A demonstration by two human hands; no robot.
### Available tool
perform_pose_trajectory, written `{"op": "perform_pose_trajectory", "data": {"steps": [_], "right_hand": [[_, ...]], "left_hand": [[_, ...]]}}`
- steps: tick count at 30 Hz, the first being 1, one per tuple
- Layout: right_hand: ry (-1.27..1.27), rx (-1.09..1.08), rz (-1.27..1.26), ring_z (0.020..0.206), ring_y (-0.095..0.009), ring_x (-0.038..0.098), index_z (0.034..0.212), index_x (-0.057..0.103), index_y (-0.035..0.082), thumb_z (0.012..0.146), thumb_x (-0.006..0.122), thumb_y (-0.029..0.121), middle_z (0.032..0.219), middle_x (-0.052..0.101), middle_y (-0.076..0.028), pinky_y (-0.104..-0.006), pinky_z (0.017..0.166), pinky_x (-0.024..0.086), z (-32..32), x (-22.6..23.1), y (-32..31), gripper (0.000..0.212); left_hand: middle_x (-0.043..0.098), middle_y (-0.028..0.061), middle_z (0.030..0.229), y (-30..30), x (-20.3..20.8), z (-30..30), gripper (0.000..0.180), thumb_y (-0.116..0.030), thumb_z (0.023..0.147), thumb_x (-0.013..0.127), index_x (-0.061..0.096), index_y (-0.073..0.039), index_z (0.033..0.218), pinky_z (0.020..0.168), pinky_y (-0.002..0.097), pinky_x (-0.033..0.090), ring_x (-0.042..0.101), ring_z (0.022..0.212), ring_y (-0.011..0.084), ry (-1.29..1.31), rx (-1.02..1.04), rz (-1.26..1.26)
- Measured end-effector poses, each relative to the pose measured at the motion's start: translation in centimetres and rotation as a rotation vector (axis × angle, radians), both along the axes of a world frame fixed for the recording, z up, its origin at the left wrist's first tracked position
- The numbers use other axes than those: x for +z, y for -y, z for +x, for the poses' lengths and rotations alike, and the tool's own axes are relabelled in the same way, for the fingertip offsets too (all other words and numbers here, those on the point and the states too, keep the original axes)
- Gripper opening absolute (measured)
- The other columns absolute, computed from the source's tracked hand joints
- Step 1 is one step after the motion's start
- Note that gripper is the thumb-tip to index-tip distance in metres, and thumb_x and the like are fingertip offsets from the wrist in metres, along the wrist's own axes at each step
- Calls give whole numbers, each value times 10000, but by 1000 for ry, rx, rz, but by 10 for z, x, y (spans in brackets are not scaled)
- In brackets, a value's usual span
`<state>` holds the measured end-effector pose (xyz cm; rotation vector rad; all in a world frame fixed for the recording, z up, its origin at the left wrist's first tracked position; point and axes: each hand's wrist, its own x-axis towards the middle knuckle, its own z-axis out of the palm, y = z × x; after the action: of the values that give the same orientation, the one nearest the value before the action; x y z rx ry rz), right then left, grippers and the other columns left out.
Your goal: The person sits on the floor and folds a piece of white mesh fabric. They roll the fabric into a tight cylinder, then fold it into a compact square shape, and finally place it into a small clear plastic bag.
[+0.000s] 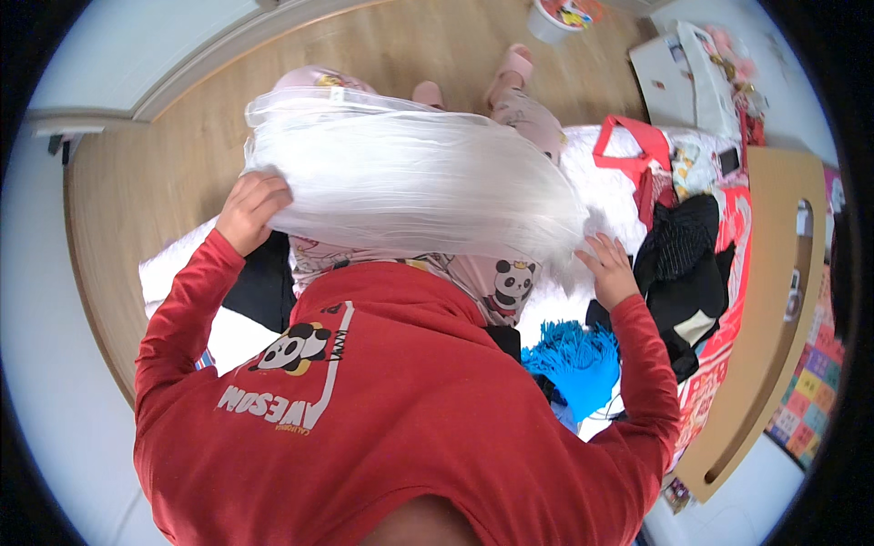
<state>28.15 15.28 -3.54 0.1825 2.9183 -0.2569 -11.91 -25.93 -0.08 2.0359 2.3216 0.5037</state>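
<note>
Black clothing (671,314) and a blue fringed cloth (583,382) on red-and-white bedding (737,227)

A red fabric piece (654,144) lies beyond the clothing, near a small dark rectangular item (729,161). A slotted tan board (769,227) runs along the right; a white bin (548,27) with colourful contents (574,14) stands on the wood-toned floor (410,45).

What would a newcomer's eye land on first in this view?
Likely the sheer white fabric stretched across the person's lap, its left end in the left hand and its right end by the right hand, whose grip is unclear. Next, the red top filling the lower middle, then the bright blue fringed cloth below the right hand, left of the black clothing.
</note>
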Motion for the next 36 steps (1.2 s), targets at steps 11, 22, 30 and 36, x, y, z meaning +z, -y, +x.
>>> {"op": "perform_pose_trajectory", "data": {"steps": [11, 22, 30, 36], "right_hand": [[-392, -261, -309, 1068, -343, 439, 986, 527, 68, 573, 644, 50, 1097, 482, -149, -443, 893, 361, -62, 15, 106, 430], [-632, -584, -496, 804, -234, 569, 951, 559, 23, 744, 496, -30, 886, 573, -124, -311, 715, 462, -95, -18, 81, 222], [-554, -753, -858, 643, -42, 439, 954, 558, -5, 846, 526, 73, 740, 541, -7, -185, 593, 388, -102, -43, 30, 137], [-629, -719, -632, 739, -108, 510, 967, 538, -22, 861, 497, 87, 873, 571, -73, -227, 652, 437, -130, -41, 20, 158]], "left_hand": [[541, 118, 941, -9, 2, -19, 293, 100, 559, 568, 565, -13, 829, 840, 345, 397, 514, 939, 291, 529, 57, -136], [572, -10, 774, 19, -14, -47, 141, -108, 841, 528, 581, 11, 897, 677, 211, 411, 509, 730, 74, 1032, 568, -198], [558, -20, 726, -15, -29, -59, 203, -199, 881, 492, 566, -16, 927, 579, 216, 404, 481, 635, 66, 835, 718, 129], [577, 132, 711, -35, -17, -61, 202, -191, 865, 505, 551, -28, 977, 569, 272, 437, 534, 579, 157, 624, 727, 106]]}}
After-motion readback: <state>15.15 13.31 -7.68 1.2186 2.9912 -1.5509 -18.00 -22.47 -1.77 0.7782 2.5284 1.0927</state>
